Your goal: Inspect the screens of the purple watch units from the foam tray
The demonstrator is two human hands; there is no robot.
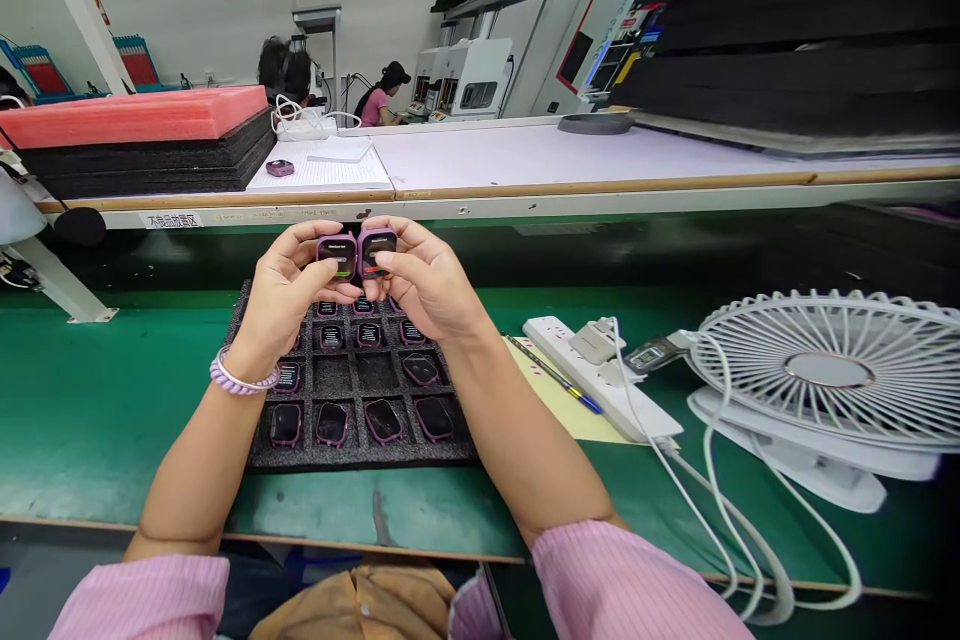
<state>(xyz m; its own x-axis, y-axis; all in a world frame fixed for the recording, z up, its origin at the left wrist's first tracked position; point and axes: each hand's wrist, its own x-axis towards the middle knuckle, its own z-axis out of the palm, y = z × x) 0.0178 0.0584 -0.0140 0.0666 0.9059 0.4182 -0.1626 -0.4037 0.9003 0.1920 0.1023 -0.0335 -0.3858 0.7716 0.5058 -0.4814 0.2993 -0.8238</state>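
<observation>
My left hand (281,285) grips one purple smartwatch case (335,252), its lit screen turned toward me, with the thumb at the screen's lower part. Beside it, my right hand (431,280) holds a second purple smartwatch (377,245), also lit, and that thumb rests on its screen. The two watches are side by side, close together, above a black foam tray (352,455). Several more watches sit in the tray's pockets, such as a dark-screened watch (383,420) in the front row. Two pockets near the middle hold no watch. My forearms and hands hide part of the tray.
Right of the tray are a white power strip (652,410), a pen (577,393) on yellow paper, cables and a white fan (829,370). A raised shelf (480,160) behind carries foam sheets (142,120), paper and another watch (280,168). People sit farther back.
</observation>
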